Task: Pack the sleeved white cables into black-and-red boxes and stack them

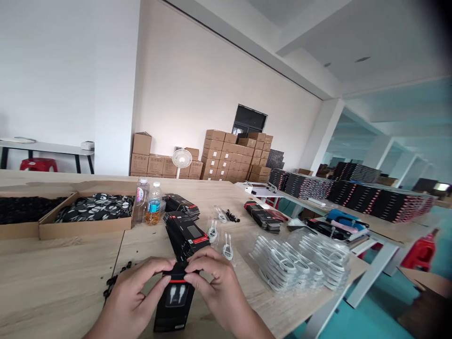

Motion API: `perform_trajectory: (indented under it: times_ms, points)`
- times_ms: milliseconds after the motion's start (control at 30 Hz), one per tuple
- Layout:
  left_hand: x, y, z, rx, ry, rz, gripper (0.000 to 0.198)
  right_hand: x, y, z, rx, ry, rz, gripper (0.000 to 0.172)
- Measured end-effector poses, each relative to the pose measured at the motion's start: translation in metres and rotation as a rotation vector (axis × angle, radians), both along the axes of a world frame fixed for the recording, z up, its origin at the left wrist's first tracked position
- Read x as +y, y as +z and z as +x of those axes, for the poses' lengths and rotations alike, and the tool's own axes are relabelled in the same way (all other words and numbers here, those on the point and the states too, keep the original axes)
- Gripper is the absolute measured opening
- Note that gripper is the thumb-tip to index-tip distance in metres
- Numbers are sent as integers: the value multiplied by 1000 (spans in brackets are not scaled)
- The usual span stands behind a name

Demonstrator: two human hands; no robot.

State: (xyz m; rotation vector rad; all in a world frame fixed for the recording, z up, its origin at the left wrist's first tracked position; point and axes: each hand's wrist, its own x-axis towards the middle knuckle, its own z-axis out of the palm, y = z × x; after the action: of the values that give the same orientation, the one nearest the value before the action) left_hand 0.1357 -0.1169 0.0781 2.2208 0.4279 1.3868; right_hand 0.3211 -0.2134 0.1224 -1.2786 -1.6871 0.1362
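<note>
A black cable box (172,313) with a red stripe and a window showing two white plugs stands upright at the table's front. My left hand (136,292) pinches the top left of this box between thumb and fingers. On the opposite side, my right hand (215,282) pinches its top right the same way. Just behind the hands lies a stack of flat black boxes (185,230). White cables (228,247) rest to the right of that stack. Small black pieces (118,278) are partly hidden behind my left hand.
Bagged white cables (300,259) pile up on the right of the table (70,263). Two bottles (154,207) stand beside a cardboard tray (86,228) of black round pieces. Another banded bundle of flat boxes (261,216) lies farther back. Cartons (226,155) and a fan (181,159) are by the wall.
</note>
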Motion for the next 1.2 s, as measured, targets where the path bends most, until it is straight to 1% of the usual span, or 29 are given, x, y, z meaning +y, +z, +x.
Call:
perform_trajectory:
  times_ms: [67,133,233,367,533,633,767,867,933,1033,1133,1167,1200]
  points:
    - [0,10,-2,37,-34,28,17,1,3,2,-17,31,-38,8]
    - [-1,17,-3,85,-68,40,20,0,5,5,-39,70,-67,12]
    - [-3,22,-5,144,-72,25,21,-1,7,9,-69,101,-61,13]
    - [-5,23,-4,147,-38,-19,21,-3,15,14,-187,116,-64,15]
    - [-6,23,-1,114,-32,1,20,-4,29,16,-325,139,-71,16]
    - [-6,22,0,94,-20,22,18,-2,31,17,-344,141,-64,18]
    - [-6,19,2,68,12,74,15,0,31,17,-309,152,-64,18]
    - [-7,16,4,37,45,104,13,-3,30,18,-250,169,-74,17]
    - [-8,12,2,13,44,115,12,-7,26,19,-209,184,-91,17]
    - [-7,4,-2,-30,36,135,17,-13,13,22,-144,213,-99,19]
    - [-7,-11,0,-27,62,157,26,-13,-7,24,-76,204,-62,25]
    - [-7,-19,4,-11,87,160,34,-11,-14,23,-55,179,-40,25]
    - [-9,-28,10,10,121,152,46,-8,-20,21,-29,141,-13,25]
